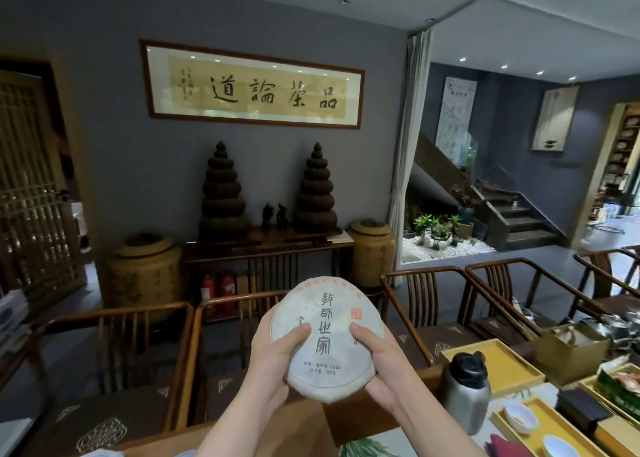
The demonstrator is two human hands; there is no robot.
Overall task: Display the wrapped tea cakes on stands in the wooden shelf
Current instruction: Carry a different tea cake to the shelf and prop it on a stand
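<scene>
Held up at frame centre, toward 6 o'clock: one wrapped tea cake point(328, 339), round, white paper, dark calligraphy and a red seal facing the camera. Gripped at its 9 o'clock edge by the left hand point(273, 363), thumb curled over the face, fingers behind; gripped at 3 o'clock by the right hand point(381, 370) in the same manner. Clear of every surface. Below, at 6 o'clock: wooden table point(301, 429), edge only visible. At 4 o'clock on it: grey flask with black lid point(465, 387), yellow trays point(498, 363), two small white cups point(521, 418), a dark box point(581, 411). Beyond the table, from 8 to 3 o'clock: row of wooden armchairs point(114, 359) with patterned cushions. At 12 o'clock on the grey wall: framed calligraphy panel point(251, 84). Beneath it: console table point(270, 245) bearing two dark tiered towers point(223, 193), flanked by large yellow jars point(143, 276); red extinguishers point(218, 292) underneath. At 9 o'clock: lattice screen point(31, 186). At 2 o'clock: staircase point(512, 214) with potted plants point(436, 230) on white pebbles.
</scene>
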